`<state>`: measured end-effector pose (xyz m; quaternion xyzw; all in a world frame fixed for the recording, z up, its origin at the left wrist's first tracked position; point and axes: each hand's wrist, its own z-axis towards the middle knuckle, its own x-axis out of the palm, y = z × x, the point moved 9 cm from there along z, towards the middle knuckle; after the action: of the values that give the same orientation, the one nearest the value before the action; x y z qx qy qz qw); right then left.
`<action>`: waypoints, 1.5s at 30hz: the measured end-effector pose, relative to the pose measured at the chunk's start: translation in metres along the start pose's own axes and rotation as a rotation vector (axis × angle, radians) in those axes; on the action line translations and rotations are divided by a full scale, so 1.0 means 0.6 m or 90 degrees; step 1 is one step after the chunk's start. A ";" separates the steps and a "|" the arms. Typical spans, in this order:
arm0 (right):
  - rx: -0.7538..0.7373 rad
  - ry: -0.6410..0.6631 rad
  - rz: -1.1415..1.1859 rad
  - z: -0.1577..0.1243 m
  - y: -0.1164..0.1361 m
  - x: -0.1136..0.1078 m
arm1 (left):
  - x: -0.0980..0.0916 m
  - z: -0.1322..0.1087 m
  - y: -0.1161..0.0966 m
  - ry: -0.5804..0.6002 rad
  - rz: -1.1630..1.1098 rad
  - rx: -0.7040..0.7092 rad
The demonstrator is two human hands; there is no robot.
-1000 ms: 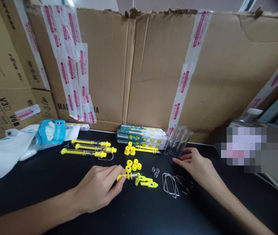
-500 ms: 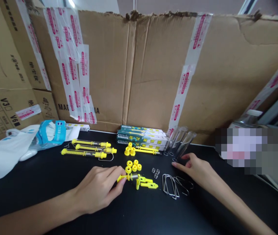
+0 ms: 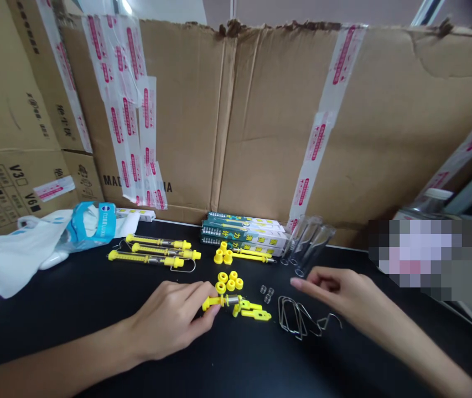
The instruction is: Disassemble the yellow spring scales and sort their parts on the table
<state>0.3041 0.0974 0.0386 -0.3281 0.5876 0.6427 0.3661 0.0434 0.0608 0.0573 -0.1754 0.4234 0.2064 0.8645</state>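
My left hand (image 3: 169, 320) rests on the black table (image 3: 239, 365) and pinches the end of a yellow plunger piece with a metal spring (image 3: 224, 301). Loose yellow clip parts (image 3: 254, 312) lie just right of it, and several yellow caps (image 3: 229, 281) lie behind it. My right hand (image 3: 337, 290) hovers with its index finger stretched left and nothing visible in it, above a pile of bent wire hooks (image 3: 294, 320). Clear plastic tubes (image 3: 308, 243) lie just beyond that hand. Two tiny clear rings (image 3: 266, 293) sit between the hands.
Three finished yellow spring scales (image 3: 152, 251) lie at mid-left. Green printed boxes (image 3: 244, 232) and yellow rods (image 3: 242, 255) sit against a taped cardboard wall (image 3: 260, 121). A white and blue plastic bag (image 3: 11, 260) lies far left. A bottle (image 3: 430, 202) stands at right.
My right hand drew back from the clear tubes toward me, over the wire hooks; one hook now lies further right. The left hand keeps its pinch and has hardly moved.
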 end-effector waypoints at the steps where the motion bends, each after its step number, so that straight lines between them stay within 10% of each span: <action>1: -0.014 -0.070 0.028 -0.006 0.020 -0.006 | 0.000 0.000 -0.001 -0.004 0.000 0.004; 7: -0.298 -0.013 0.181 -0.066 0.154 0.078 | -0.001 -0.001 -0.010 -0.010 0.002 0.047; 12: -0.408 -0.038 0.158 -0.089 0.175 0.098 | -0.001 -0.004 -0.022 -0.016 0.020 0.092; 21: -0.377 -0.161 0.148 -0.089 0.165 0.060 | -0.004 -0.003 -0.016 -0.029 0.078 0.074; 45: -0.383 0.067 0.243 -0.105 0.185 0.121 | -0.008 0.001 -0.047 -0.024 0.094 0.156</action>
<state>0.1708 0.0360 0.0278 -0.3382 0.4408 0.8259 0.0962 0.0554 0.0361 0.0649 -0.0333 0.4408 0.2196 0.8697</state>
